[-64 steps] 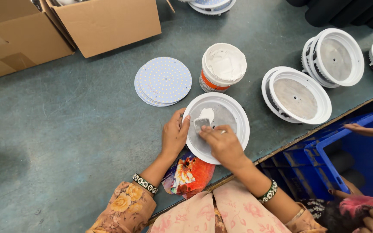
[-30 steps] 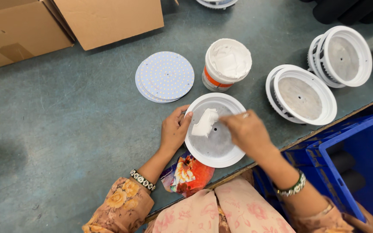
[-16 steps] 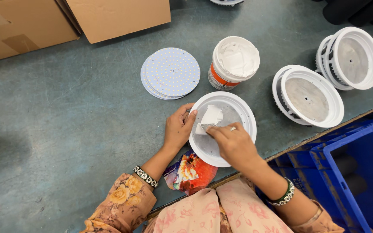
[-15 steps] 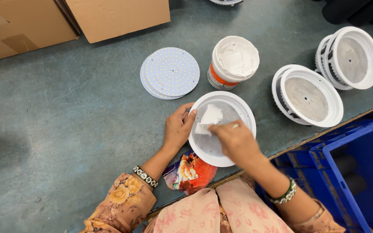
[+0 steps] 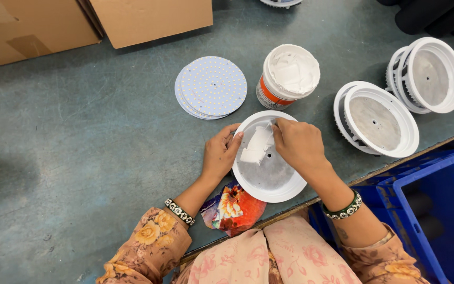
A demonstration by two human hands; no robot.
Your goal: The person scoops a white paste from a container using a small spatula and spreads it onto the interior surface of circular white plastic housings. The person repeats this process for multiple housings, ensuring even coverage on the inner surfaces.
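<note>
Steadying the round white housing at the near edge of the table, the left hand curls over its rim so it cannot slide. The right hand pinches a small spreader, smearing white paste inside; the paste tub sits just behind, within reach.

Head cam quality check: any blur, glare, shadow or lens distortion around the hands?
Head view: sharp throughout, no motion blur on the left hand or right hand; soft even light with faint shadows beside the white paste tub; a broad darker patch on the grey-green table at left; mild sheen, no blown glare, on the white round lamp housing; wide-angle bending toward the frame edges.
</note>
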